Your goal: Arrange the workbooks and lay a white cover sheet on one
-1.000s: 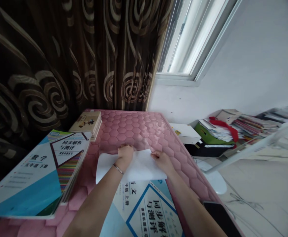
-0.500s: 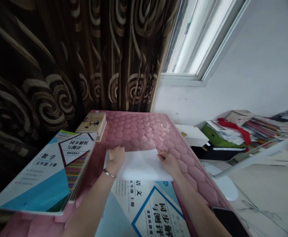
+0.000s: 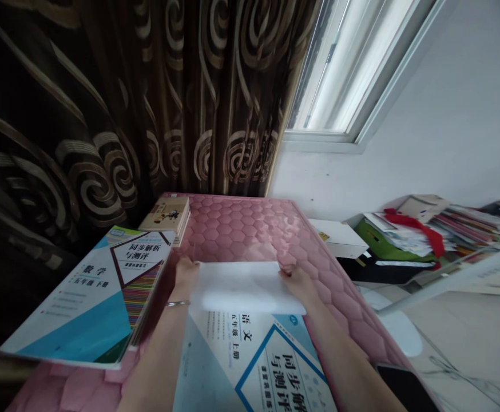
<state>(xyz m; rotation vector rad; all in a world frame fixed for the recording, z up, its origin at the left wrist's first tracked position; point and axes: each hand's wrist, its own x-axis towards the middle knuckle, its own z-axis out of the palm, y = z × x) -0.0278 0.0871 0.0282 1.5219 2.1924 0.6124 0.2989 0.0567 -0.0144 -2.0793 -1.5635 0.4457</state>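
A white sheet of paper [image 3: 247,286] lies across the far end of a blue-and-white workbook [image 3: 219,366], with its near edge bowed as if folded over. At the sheet's left edge, the fingers of my left hand [image 3: 185,276] are closed on its far corner; a silver bracelet is on that wrist. My right hand [image 3: 298,283] pinches the opposite far corner, fingers curled in. Part of the workbook's cover is hidden beneath the sheet.
The workbook rests on a pink quilted table cover [image 3: 215,220]. To the left lie a stack of workbooks [image 3: 82,309] and smaller tan books [image 3: 166,217]. A dark phone [image 3: 404,389] sits near the right edge. Beyond are a white box [image 3: 340,237] and piled papers.
My left hand has moved left, from on top of the sheet to its left edge. My right hand keeps its hold at the right corner. The view has shifted slightly.
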